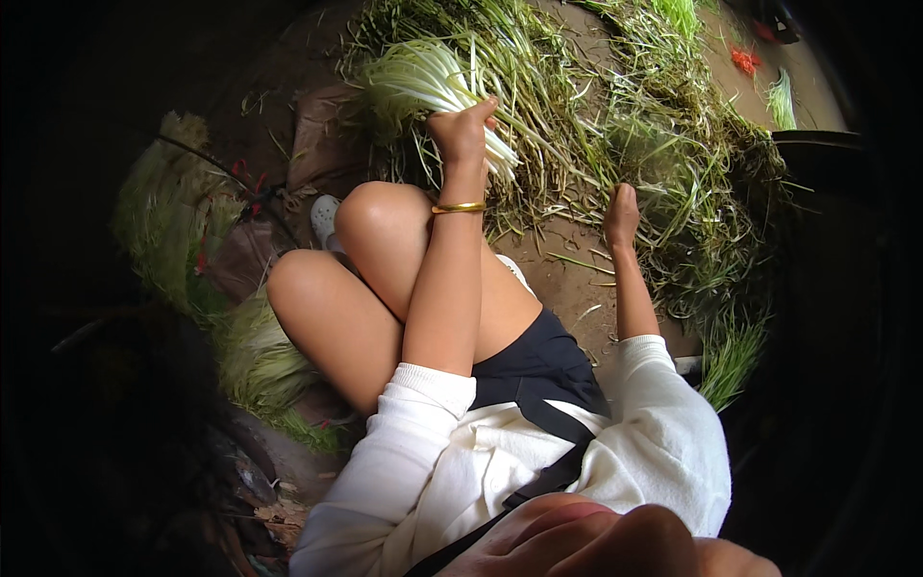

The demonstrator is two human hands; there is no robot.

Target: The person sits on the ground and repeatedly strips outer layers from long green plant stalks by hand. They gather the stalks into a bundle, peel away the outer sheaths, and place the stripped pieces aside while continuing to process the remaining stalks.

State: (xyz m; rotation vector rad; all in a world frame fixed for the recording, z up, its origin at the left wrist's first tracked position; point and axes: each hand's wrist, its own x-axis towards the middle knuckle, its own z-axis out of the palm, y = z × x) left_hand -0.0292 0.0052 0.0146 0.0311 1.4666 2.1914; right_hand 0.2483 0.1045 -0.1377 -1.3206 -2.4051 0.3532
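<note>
My left hand (465, 130), a gold-coloured bangle on its wrist, is closed around a bunch of long, thin vegetable stalks (440, 83), possibly Chinese chives. Their white ends point down to the right, and pale green leaves fan out to the upper left. My right hand (622, 216) is off to the right with its fingers closed. A thin yellowish leaf (551, 148) stretches from the bunch to its fingertips, which seem to pinch it. Below both hands, loose green and withered leaves (692, 195) cover much of the ground.
Bundles of pale green stalks (263, 353) lie left of my knees, near brown sheeting (249, 260) and red ties (252, 191). A red tangle (745, 60) and a small bunch of stalks (781, 101) are at the upper right. A dark, round-edged object (818, 141) stands at the right.
</note>
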